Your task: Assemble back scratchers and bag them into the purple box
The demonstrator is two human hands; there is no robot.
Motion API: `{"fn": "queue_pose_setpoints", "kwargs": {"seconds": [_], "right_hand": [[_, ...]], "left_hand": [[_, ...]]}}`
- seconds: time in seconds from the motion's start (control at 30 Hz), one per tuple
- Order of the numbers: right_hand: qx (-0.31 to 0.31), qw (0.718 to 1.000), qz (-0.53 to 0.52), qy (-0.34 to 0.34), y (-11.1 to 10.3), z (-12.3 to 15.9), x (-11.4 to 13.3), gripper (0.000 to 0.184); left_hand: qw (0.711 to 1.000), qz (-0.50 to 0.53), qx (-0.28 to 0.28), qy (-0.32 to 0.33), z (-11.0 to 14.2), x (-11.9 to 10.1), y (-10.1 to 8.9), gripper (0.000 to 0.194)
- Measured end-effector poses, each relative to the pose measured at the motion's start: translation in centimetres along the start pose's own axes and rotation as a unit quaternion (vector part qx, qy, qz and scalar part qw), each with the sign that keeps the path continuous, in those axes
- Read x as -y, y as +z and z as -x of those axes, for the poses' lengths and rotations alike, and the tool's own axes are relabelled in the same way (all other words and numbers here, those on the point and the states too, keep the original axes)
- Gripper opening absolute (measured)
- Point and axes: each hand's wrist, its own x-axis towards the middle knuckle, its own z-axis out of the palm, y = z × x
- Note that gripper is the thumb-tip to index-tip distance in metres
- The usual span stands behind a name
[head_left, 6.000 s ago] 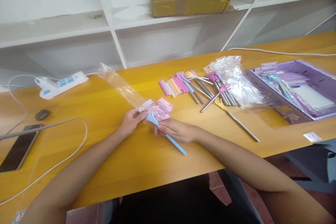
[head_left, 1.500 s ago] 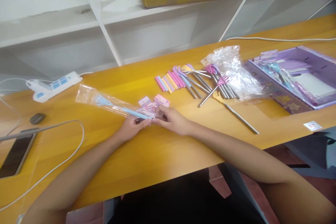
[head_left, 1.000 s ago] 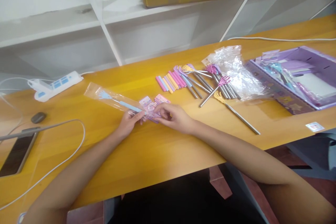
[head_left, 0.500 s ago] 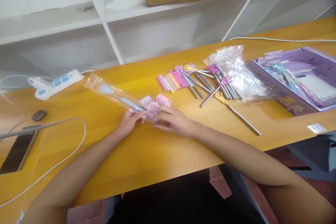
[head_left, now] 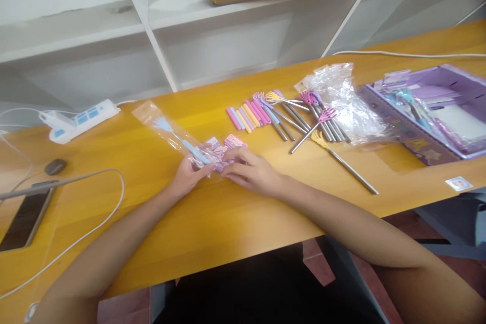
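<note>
A narrow clear plastic sleeve [head_left: 167,129] lies slanted on the yellow table [head_left: 228,212], holding a blue back scratcher [head_left: 178,139] with a hand-shaped head. My left hand [head_left: 188,177] pinches the sleeve's near end around the blue handle. Close on the right, my right hand [head_left: 252,172] has its fingers pressed together on the sleeve's mouth, beside a small pile of pink printed cards [head_left: 226,146].
More back scratchers [head_left: 304,121] with coloured handles and steel shafts lie in a row by crumpled clear bags [head_left: 341,106]. A purple box [head_left: 429,111] stands at the right. At the left are a power strip [head_left: 81,120], a cable [head_left: 94,182] and a phone [head_left: 25,217].
Six seconds ago the blue scratcher lay outside the sleeve; now it sits inside. In the last second the sleeve has swung to point further away and my hands have closed on its near end.
</note>
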Motion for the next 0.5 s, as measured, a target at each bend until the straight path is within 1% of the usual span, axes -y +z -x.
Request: {"fn": "queue_pose_setpoints", "kwargs": {"seconds": [0.07, 0.2, 0.3, 0.37, 0.5], "right_hand": [[0.014, 1.000, -0.013, -0.010, -0.2, -0.3, 0.2, 0.011], [0.037, 0.999, -0.036, 0.000, -0.2, -0.5, 0.5, 0.013], [0.047, 0.998, -0.032, 0.011, 0.0, -0.4, 0.5, 0.013], [0.045, 0.998, -0.034, 0.016, 0.1, -0.4, 0.4, 0.014], [0.037, 0.997, -0.057, 0.025, 0.3, -0.3, 0.3, 0.013]], "left_hand": [[1.000, -0.005, 0.002, 0.003, 0.1, -0.2, 0.1, 0.072], [1.000, -0.019, 0.019, 0.012, 0.1, 0.4, -0.5, 0.059], [0.999, 0.003, 0.051, 0.008, 0.2, 1.0, -1.0, 0.051], [0.997, 0.000, 0.077, 0.006, 0.4, 1.2, -1.2, 0.049], [0.990, -0.068, 0.118, 0.028, 0.7, 0.6, -1.0, 0.045]]}}
